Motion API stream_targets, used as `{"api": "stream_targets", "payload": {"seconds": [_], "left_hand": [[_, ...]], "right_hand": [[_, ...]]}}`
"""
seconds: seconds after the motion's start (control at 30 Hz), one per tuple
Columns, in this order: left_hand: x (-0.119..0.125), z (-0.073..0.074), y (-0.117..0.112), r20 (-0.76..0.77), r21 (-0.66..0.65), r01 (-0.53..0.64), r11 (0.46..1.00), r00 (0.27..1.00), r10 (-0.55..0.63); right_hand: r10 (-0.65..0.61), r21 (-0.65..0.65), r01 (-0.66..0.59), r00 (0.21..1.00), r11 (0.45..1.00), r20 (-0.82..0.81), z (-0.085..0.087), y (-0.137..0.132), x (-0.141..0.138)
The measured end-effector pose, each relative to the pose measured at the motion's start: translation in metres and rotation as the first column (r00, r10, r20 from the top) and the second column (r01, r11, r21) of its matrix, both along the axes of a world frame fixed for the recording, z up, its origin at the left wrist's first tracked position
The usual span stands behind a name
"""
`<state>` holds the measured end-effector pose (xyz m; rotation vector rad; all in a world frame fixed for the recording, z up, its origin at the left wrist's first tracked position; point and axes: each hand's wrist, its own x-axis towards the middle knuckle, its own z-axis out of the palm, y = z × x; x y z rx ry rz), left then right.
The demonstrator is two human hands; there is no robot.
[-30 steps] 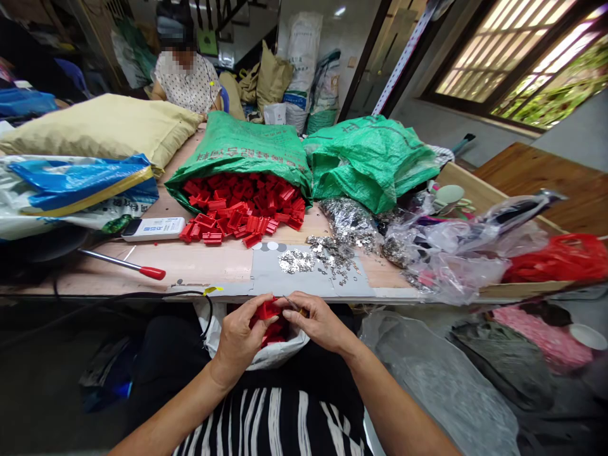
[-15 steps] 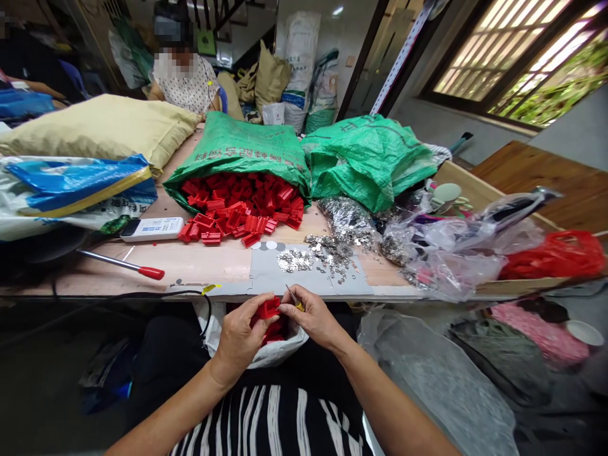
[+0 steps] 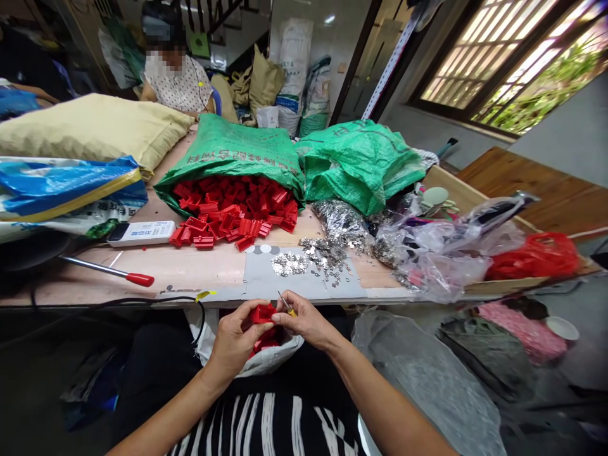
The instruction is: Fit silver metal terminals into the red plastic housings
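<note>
I am watching the left hand (image 3: 236,339) curling its fingers around a small red moulded plastic piece (image 3: 261,313), thumb pressing on the blocky, hard-edged part just below the table edge. The right hand (image 3: 305,323) is pinching a thin metal pick with a yellow grip (image 3: 284,303) between thumb and forefinger, its steel point angling up and away from the red piece. The two hands are meeting fingertip to fingertip over a crinkled white plastic bag (image 3: 273,359) lying in the lap, with more red parts showing inside it.

Ahead I am seeing the pale wooden table (image 3: 190,269) with a flat grey mat (image 3: 259,278) at its near edge. A loose scatter of shiny silver metal bits (image 3: 289,263) is glinting on the mat. Behind it a green woven sack (image 3: 237,152) is lying on its side and spilling a heap of angular red plastic parts (image 3: 228,212). A second, crumpled green sack (image 3: 356,158) is sitting to its right. A white rectangular remote (image 3: 140,232) and a steel-shafted screwdriver with a glossy red handle (image 3: 135,277) are lying to the left, near each other but not touching. Wrinkled clear plastic bags (image 3: 441,247) are bunching at the right. A person in a dotted top (image 3: 175,82) is sitting at the far end.
</note>
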<state>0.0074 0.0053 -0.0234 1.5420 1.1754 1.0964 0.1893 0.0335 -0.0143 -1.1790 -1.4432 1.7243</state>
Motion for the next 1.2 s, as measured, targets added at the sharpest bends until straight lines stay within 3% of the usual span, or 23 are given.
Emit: {"api": "stream_targets", "payload": {"seconds": [0.1,0.17,0.23,0.43,0.6,0.87,1.03,1.2], "left_hand": [[-0.001,0.0,0.004,0.212,-0.188,0.014,0.982,0.977,0.027],[-0.002,0.0,0.006,0.34,-0.277,0.034,0.96,0.938,0.064],[-0.003,0.001,0.006,0.421,-0.335,0.058,0.94,0.902,0.095],[-0.006,-0.002,0.008,0.451,-0.36,0.042,0.932,0.882,0.135],[-0.008,-0.005,0.011,0.406,-0.338,0.022,0.941,0.905,0.125],[-0.009,-0.004,0.015,0.428,-0.31,-0.004,0.951,0.892,0.144],[-0.011,0.002,0.019,0.373,-0.243,-0.024,0.97,0.921,0.116],[-0.008,0.008,0.02,0.272,-0.134,-0.032,0.99,0.96,0.068]], "right_hand": [[-0.115,0.262,0.052,0.966,0.964,0.232,0.006,0.014,0.009],[-0.245,0.461,0.034,0.88,0.887,0.407,0.01,0.027,0.015],[-0.341,0.565,-0.037,0.764,0.824,0.547,0.012,0.038,0.019],[-0.439,0.577,-0.159,0.501,0.801,0.746,0.006,0.057,0.01],[-0.456,0.56,-0.147,0.433,0.815,0.777,0.005,0.063,0.001],[-0.454,0.572,-0.105,0.5,0.814,0.737,0.007,0.064,0.006],[-0.372,0.578,-0.039,0.73,0.815,0.573,0.014,0.047,0.007],[-0.158,0.361,0.022,0.923,0.932,0.35,0.018,0.021,-0.005]]}}
